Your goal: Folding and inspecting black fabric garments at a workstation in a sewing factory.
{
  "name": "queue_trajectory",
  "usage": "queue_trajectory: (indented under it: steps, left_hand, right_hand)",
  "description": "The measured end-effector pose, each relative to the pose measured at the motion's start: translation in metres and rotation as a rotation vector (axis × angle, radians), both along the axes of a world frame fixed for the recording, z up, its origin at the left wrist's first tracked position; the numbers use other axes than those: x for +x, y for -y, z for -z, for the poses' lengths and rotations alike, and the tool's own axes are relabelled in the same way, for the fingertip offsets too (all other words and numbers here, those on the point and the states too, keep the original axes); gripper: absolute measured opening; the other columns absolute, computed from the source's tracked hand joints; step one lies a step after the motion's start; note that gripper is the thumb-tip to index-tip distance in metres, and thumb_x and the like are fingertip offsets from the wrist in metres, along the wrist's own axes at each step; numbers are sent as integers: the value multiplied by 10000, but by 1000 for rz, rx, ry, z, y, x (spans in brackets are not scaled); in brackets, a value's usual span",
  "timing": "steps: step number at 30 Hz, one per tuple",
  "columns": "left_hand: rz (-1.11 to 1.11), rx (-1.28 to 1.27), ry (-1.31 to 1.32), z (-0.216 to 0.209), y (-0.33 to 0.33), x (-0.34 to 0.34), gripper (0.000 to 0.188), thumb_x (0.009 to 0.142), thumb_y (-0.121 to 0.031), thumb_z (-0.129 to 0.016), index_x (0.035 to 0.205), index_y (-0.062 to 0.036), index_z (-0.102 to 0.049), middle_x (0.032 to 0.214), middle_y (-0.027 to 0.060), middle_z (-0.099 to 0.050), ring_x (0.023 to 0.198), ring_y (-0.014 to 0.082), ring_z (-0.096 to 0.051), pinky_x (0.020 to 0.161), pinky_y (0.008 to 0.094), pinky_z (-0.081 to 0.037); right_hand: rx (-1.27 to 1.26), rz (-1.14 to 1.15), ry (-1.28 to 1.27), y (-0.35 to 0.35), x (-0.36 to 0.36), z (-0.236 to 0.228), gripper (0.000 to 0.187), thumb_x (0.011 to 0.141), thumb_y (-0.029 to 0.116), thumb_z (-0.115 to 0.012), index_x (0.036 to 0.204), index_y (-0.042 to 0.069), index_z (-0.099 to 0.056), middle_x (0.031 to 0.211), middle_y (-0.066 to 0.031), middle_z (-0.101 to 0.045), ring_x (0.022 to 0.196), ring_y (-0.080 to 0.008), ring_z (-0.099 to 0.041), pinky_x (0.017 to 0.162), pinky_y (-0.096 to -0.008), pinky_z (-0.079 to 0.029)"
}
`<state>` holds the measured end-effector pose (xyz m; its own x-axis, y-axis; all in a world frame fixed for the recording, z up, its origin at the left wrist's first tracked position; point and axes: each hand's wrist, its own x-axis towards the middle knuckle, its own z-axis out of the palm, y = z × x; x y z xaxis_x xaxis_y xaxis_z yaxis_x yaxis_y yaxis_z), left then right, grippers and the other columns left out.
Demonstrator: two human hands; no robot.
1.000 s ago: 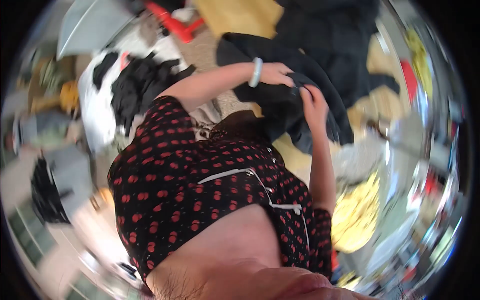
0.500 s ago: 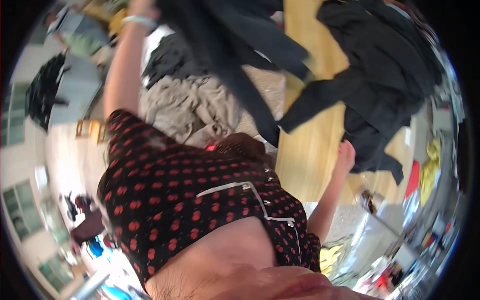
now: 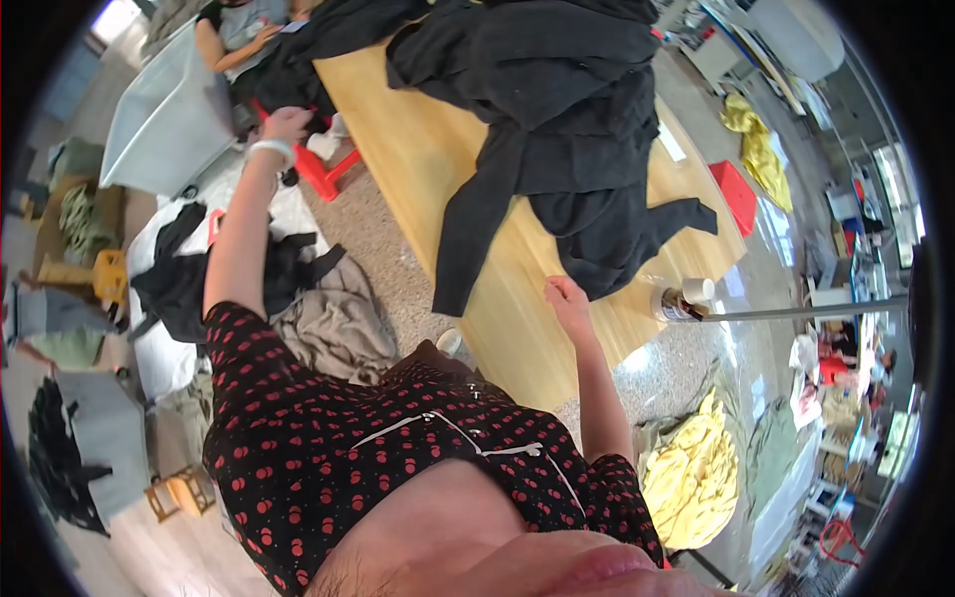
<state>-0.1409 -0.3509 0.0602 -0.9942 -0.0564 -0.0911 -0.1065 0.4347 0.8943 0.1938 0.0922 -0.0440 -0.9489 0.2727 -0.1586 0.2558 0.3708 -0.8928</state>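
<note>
Black long-sleeved garments (image 3: 567, 90) lie heaped on the wooden table (image 3: 388, 149), one sleeve trailing toward the near edge. My right hand (image 3: 568, 298) is over the table beside the lowest part of this heap, its fingers curled in; whether they hold something small is hidden. At the far left my left hand (image 3: 286, 124) is stretched out beyond the table's left side, above a red stool (image 3: 323, 177). Its fingers are loosely apart, and no garment hangs from it. Below that arm, more black garments (image 3: 184, 294) lie on a pile with a grey-brown cloth (image 3: 343, 323).
A white wheeled bin (image 3: 164, 114) stands at the far left, near a seated person (image 3: 244, 40). A cup (image 3: 696, 291) and a jar (image 3: 668, 303) are at the table's right edge, by a metal pole (image 3: 806, 310). Yellow cloth (image 3: 691, 478) is heaped at lower right.
The black garment that hung from my left side is out of my left hand. My view has turned, showing more of the table and the left side. My right hand remains beside the heap.
</note>
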Motion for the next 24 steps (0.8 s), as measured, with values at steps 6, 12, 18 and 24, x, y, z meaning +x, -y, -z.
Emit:
queue_trajectory:
  steps: [6, 12, 18, 24]
  left_hand:
    - [214, -481, -612, -1, -222, -57, 609, 686, -366, -628, 1143, -33, -403, 1092, 196, -469, 985, 349, -469, 856, 380, -385]
    - [362, -695, -878, -40, -338, -79, 572, 724, -313, -601, 1195, -89, -366, 1111, 166, -446, 1001, 332, -443, 841, 383, -392]
    - [500, -572, -885, -46, -352, -79, 165, 726, -114, -460, 862, -55, -533, 874, 118, -536, 838, 292, -514, 734, 392, -433]
    - [716, -416, -843, -56, -335, -17, 157, 694, -80, -419, 759, -23, -549, 810, 146, -560, 799, 317, -530, 696, 415, -433]
  right_hand:
    - [-21, 90, 46, -11, 27, 38, 213, 773, 189, -563, 874, 2, -571, 690, -96, -592, 637, -150, -555, 588, -263, -436]
    - [-71, 171, 194, -1, 60, 64, 238, 771, 207, -559, 905, 11, -571, 738, -131, -600, 695, -201, -574, 627, -296, -448]
    - [-156, 198, 248, 9, 64, 60, 252, 776, 212, -551, 917, 4, -568, 770, -134, -602, 722, -209, -574, 651, -290, -451]
    - [-42, 90, 141, -2, 24, 41, 208, 801, 178, -526, 878, -12, -560, 711, -49, -564, 648, -116, -525, 594, -238, -419]
